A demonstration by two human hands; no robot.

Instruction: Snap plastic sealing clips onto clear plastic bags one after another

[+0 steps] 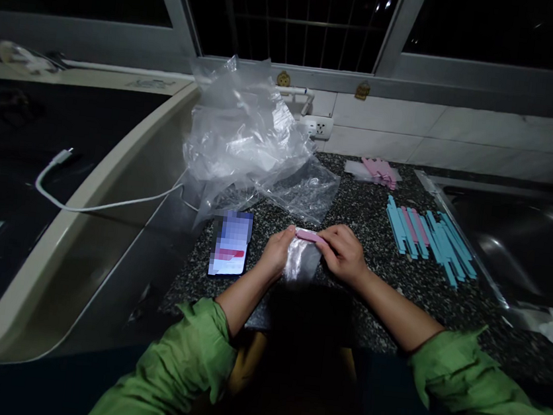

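Note:
Close to the counter's front edge, a small clear plastic bag (301,263) hangs down between my two hands. My left hand (279,251) is closed on the bag's upper left corner, the thumb near its mouth. A pink flat strip (309,236) lies across the top of the bag, its left end near my left thumb. My right hand (344,252) pinches the strip's right end. Whether the strip is inside the bag's mouth or just in front of it, I cannot tell. Further right lie several blue flat strips (444,250) with some pink strips (415,226) among them.
A phone (231,245) with a lit screen lies left of my hands. Behind it a heap of large clear plastic bags (249,138) rises. More pink strips (379,171) rest on small bags at the back. A sink (527,243) borders the right; a white cable (106,208) runs left.

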